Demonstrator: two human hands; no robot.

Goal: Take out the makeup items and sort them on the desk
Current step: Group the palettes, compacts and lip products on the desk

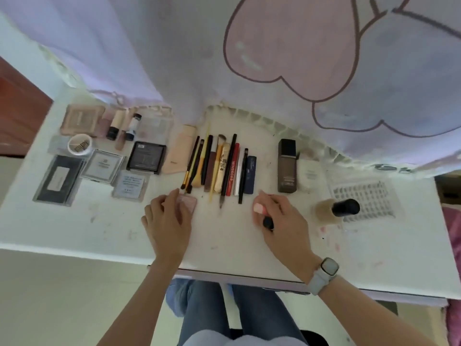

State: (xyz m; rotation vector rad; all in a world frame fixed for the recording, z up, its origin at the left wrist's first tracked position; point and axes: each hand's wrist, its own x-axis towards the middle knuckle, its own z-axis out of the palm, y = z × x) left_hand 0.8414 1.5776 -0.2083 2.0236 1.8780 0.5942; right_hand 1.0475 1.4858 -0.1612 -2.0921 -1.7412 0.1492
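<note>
The left hand point(166, 218) lies palm down on the table point(224, 236), its fingers point(174, 196) spread flat over a small pink compact point(188, 201) — pressing on it rather than gripping it. The right hand point(279, 218) has its fingers point(264, 198) curled around a small item with a pink body and black cap point(268, 223), held just above the tabletop; a pale watch point(329, 267) sits on that wrist.

Between and beyond the hands, a row of brushes and pencils point(219, 163) lies side by side. Left of it sit a black palette point(146, 157), clear-cased compacts point(102, 166) and small tubes point(123, 126). To the right stand a dark foundation bottle point(287, 166) and a tipped bottle point(336, 208) with a black cap, lying beside a lash tray point(366, 198). A printed curtain point(274, 58) hangs over the far edge.
</note>
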